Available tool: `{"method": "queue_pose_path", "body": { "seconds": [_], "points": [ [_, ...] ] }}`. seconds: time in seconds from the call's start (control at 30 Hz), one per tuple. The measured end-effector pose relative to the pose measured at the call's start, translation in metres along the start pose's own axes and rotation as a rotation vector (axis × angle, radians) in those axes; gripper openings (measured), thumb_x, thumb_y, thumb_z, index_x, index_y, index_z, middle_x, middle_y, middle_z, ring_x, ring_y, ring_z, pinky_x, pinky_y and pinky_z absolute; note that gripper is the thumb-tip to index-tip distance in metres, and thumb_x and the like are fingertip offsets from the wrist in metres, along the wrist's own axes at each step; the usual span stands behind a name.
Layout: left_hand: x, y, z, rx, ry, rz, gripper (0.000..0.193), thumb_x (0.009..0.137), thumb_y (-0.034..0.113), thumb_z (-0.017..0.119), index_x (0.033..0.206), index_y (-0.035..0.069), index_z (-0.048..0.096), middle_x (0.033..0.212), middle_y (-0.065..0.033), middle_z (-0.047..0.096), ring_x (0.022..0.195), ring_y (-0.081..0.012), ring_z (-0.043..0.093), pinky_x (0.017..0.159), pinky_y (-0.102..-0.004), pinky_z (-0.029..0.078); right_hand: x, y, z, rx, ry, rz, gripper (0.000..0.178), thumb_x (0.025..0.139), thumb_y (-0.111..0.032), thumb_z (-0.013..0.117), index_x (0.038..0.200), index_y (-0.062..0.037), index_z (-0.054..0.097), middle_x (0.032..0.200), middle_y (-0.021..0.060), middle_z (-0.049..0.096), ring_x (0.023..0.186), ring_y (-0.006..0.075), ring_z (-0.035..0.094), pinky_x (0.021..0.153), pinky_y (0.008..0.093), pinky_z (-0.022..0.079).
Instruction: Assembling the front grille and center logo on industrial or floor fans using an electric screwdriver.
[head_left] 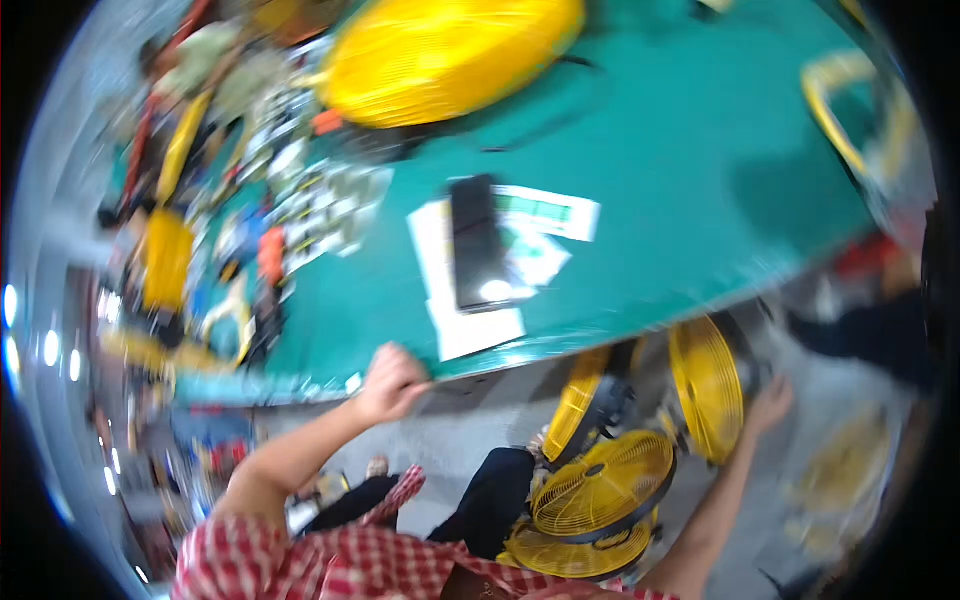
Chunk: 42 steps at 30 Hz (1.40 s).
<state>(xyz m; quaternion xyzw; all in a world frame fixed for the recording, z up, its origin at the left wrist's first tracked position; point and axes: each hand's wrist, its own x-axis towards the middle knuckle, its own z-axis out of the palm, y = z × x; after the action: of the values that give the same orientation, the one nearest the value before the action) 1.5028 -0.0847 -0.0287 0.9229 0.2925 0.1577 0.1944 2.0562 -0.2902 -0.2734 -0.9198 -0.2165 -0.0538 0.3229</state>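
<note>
We see the green counter (680, 180) spread across the upper view. At 12 o'clock on it lies a large yellow fan (450, 60), blurred. Below the counter, toward 5 o'clock, three yellow fans (605, 482) crowd together; at 4 o'clock another, the tilted fan (705, 390), stands beside our right hand (770, 405). That hand reaches to its outer side, too blurred for us to tell whether it grips or merely hangs near. Just above centre, white papers (550, 212) lie on the counter. Our left hand (390, 382), between 7 and 8 o'clock, is curled closed at the near edge. A black phone (476, 240) rests across the papers.
</note>
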Motion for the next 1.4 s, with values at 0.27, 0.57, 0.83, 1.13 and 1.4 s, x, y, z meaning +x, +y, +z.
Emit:
{"method": "queue_pose_path", "body": {
  "seconds": [0.27, 0.57, 0.83, 1.13, 1.4],
  "points": [
    [0.013, 0.061, -0.043, -1.176, -0.108, -0.546, 0.022, 0.091, 0.027, 0.052, 0.088, 0.006, 0.058, 0.088, 0.0013, 0.057, 0.075, -0.0059, 0.048, 0.068, -0.0218, 0.042, -0.214, -0.345, -0.193, 0.774, -0.826, -0.550, 0.067, 0.066, -0.015, 0.070, 0.126, -0.0014, 0.044, 0.125, 0.0175, 0.047, 0.117, 0.0321, 0.043, 0.099, 0.0409, 0.031],
    [-0.115, 0.054, -0.385, -1.755, 0.176, -0.412, 0.020, 0.078, 0.021, 0.067, 0.083, 0.010, 0.051, 0.062, 0.0052, 0.042, 0.042, -0.0030, 0.034, 0.038, -0.0185, 0.026, -0.315, -0.484, -0.261, 0.714, -1.630, -0.365, 0.016, 0.082, -0.007, 0.059, 0.095, -0.0003, 0.065, 0.075, 0.0026, 0.063, 0.063, 0.0069, 0.058, 0.056, 0.0205, 0.047],
    [-0.292, -0.081, -0.612, -1.428, 0.475, 0.318, 0.041, 0.095, 0.024, 0.040, 0.127, -0.002, 0.035, 0.113, -0.0176, 0.055, 0.103, -0.0270, 0.058, 0.089, -0.0387, 0.048, -0.317, -0.680, -0.298, 0.614, -0.651, -0.816, 0.013, 0.070, 0.001, 0.061, 0.083, 0.0006, 0.062, 0.080, 0.0051, 0.050, 0.072, 0.0146, 0.051, 0.063, 0.0270, 0.043],
    [-0.377, -0.232, -0.764, -0.779, 0.582, 0.364, 0.027, 0.091, 0.020, 0.051, 0.111, 0.001, 0.054, 0.079, -0.0036, 0.055, 0.076, -0.0125, 0.054, 0.070, -0.0231, 0.045, -0.385, -1.012, -0.293, 0.337, -0.177, -1.061, 0.033, 0.074, -0.027, 0.068, 0.100, -0.0074, 0.065, 0.089, 0.0106, 0.061, 0.083, 0.0235, 0.060, 0.072, 0.0325, 0.045],
    [-0.465, -0.360, -0.753, -0.830, 0.795, -0.252, 0.023, 0.089, 0.015, 0.053, 0.109, 0.003, 0.058, 0.093, -0.0082, 0.065, 0.088, -0.0129, 0.062, 0.077, -0.0224, 0.050, -0.646, -1.099, -0.239, 0.373, -1.088, -1.420, 0.060, 0.083, -0.051, 0.053, 0.124, -0.0074, 0.048, 0.111, 0.0183, 0.057, 0.103, 0.0285, 0.055, 0.087, 0.0342, 0.043]
  ]
}}
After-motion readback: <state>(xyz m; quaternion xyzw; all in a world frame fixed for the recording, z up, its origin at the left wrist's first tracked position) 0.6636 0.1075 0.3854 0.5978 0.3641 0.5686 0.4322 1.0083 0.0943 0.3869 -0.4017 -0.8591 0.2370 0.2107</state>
